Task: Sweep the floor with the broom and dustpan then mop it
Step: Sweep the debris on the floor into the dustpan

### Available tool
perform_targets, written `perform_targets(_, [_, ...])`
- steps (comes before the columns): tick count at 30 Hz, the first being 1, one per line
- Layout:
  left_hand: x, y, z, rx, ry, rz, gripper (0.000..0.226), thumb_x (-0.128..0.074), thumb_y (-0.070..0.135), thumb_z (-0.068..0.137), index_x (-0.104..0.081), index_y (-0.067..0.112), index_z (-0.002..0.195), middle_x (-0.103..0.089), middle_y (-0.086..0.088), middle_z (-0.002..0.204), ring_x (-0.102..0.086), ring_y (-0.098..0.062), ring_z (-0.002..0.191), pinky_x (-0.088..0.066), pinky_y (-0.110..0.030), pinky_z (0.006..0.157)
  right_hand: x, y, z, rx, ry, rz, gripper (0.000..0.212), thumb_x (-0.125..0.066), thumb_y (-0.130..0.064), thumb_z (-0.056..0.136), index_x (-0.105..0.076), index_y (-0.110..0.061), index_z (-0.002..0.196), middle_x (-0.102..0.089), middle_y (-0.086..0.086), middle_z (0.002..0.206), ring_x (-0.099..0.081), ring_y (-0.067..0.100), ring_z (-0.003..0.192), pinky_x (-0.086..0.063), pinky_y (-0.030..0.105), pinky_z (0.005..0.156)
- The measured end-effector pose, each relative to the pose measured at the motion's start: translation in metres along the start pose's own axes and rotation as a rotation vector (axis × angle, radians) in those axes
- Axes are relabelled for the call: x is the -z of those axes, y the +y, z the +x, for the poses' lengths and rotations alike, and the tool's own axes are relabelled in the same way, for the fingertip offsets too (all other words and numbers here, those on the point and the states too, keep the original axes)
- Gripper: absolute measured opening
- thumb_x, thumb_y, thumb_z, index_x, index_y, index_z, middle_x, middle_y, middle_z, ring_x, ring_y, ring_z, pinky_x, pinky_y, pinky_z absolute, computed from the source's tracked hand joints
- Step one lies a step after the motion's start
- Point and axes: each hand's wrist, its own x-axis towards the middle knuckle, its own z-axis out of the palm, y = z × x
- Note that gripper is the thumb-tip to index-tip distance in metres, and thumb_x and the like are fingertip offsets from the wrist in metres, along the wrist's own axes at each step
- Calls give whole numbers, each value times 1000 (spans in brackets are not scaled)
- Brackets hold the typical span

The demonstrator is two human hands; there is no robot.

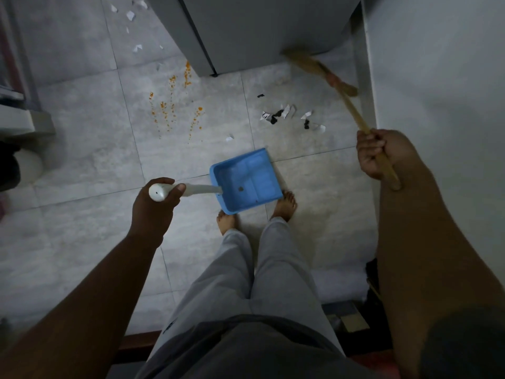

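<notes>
The grey tiled floor [82,160] fills the view, and a tall grey cabinet [246,28] stands at its far side. The broom [352,110], blurred, lies on a slant. Its wooden handle runs from the right grip [379,154], clenched round it at the near right, away and leftward to bristles at the cabinet's foot. The blue dustpan [246,181] sits in the middle, over the toes of bare feet [285,205], with its mouth facing right. Its white handle stretches left into the left grip [155,203], which is wrapped round its end. Orange spatter [172,105] marks the tiles beyond the pan to the left. Torn paper scraps [289,117] lie between pan and bristles.
</notes>
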Motion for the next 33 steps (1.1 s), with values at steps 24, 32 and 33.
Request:
perform_targets(24, [5,-12,17,-30,-67,91,32,-81,63,65,-65,42,85,-68,13,78,-64,-23,82,-53,-54,84,96,74,-29,107,114,469,43,-34,-16,105,-56,1,72,-43,-2,49,-37,5,29,-32,13,32])
perform_targets(32, [4,-21,18,-31,-29,244,25,-82,41,75,-61,44,88,-66,7,93,-62,-20,90,-54,-51,85,95,98,-11,-20,220,360,28,-31,-13,105,-50,0,88,-41,-2,47,-35,6,28,-31,13,31])
perform_targets(33, [4,-22,17,-22,-27,249,28,-84,33,76,-61,44,87,-66,10,92,-62,-19,92,-54,-51,87,95,101,-17,-46,207,318,29,-32,-15,105,-49,-3,86,-41,-3,47,-35,5,28,-30,13,30])
